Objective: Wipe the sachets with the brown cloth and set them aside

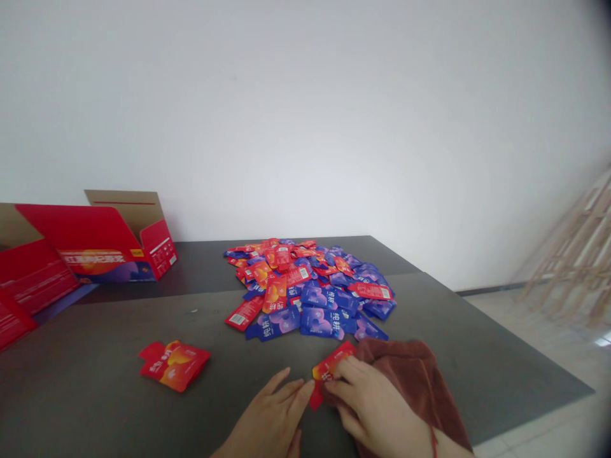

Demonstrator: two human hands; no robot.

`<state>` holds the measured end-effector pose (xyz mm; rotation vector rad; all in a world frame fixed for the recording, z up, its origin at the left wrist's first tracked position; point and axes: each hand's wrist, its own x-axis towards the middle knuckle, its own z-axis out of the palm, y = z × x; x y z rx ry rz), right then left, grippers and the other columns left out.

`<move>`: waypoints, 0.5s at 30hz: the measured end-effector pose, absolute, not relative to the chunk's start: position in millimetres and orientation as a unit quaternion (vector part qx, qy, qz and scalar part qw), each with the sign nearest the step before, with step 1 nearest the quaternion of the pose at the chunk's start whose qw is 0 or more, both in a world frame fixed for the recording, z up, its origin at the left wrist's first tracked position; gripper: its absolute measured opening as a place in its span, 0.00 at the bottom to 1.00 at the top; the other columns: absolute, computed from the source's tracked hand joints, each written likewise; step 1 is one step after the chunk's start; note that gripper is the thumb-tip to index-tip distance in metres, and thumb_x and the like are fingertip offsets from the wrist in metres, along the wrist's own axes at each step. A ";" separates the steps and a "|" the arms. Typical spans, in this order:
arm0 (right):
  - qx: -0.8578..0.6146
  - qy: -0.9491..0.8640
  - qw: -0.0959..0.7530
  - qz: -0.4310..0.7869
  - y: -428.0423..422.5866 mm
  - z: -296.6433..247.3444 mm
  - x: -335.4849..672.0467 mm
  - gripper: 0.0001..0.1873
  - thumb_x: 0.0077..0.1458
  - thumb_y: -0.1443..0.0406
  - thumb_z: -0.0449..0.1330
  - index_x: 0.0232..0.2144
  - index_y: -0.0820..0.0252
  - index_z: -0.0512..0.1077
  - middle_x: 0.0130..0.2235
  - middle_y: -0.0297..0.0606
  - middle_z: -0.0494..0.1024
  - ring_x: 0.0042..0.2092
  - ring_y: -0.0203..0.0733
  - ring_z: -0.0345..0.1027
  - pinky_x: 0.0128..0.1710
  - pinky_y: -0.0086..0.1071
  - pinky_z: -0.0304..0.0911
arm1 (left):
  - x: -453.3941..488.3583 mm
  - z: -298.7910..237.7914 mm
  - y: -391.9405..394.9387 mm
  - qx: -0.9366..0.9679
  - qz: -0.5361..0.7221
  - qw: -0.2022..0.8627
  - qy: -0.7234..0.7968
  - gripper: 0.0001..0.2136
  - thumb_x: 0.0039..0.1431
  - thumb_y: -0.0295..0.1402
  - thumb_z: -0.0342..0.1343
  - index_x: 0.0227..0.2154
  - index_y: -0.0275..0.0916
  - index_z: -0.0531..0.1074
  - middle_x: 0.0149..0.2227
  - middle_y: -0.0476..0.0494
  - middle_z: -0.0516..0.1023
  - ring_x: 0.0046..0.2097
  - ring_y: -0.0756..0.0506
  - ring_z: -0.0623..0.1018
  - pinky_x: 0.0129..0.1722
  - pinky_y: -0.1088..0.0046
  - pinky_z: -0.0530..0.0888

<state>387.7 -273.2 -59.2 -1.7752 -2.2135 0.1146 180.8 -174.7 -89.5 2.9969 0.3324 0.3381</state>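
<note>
A red and orange pouch (333, 362) lies on the dark table in front of me, tilted toward the upper right. My right hand (375, 397) bends over its lower right side and grips a brown cloth (415, 375), which bunches under the fingers and trails along the forearm. From the left, my left hand (274, 413) reaches in with fingers stretched out, a fingertip at the pouch's left edge. Part of the pouch is hidden beneath the right hand. Farther left rest red pouches (176, 366), overlapping in a small stack.
A wide heap of blue and red pouches (305, 286) covers the table's back middle. Open red cardboard boxes (109, 254) stand at the left. Behind the table (501, 381) is a white wall; a wooden rack (577, 254) leans at the far right.
</note>
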 end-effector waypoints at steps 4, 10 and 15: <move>-0.676 -0.720 0.156 -0.014 -257.8 -64.2 385.8 0.15 0.56 0.69 0.55 0.46 0.55 0.72 0.41 0.39 0.71 0.45 0.45 0.62 0.44 0.36 0.60 | 182.5 -86.6 -176.7 0.984 0.140 0.039 0.106 0.24 0.54 0.27 0.50 0.56 0.37 0.61 0.52 0.39 0.75 0.53 0.42 0.73 0.60 0.58 0.62; -0.733 -0.666 0.114 -0.074 -247.5 -73.3 404.4 0.09 0.56 0.68 0.55 0.38 0.58 0.74 0.40 0.42 0.71 0.44 0.48 0.63 0.43 0.39 0.60 | 181.6 -90.3 -175.6 0.979 0.173 0.020 0.103 0.19 0.55 0.27 0.49 0.51 0.38 0.66 0.50 0.40 0.77 0.51 0.42 0.75 0.58 0.59 0.65; -0.745 -0.657 0.089 -0.073 -247.0 -71.8 417.9 0.08 0.56 0.71 0.54 0.33 0.61 0.74 0.39 0.43 0.71 0.42 0.47 0.64 0.42 0.37 0.60 | 182.5 -92.9 -170.9 0.978 0.187 0.009 0.092 0.18 0.57 0.28 0.50 0.51 0.38 0.66 0.50 0.41 0.77 0.50 0.43 0.76 0.56 0.61 0.67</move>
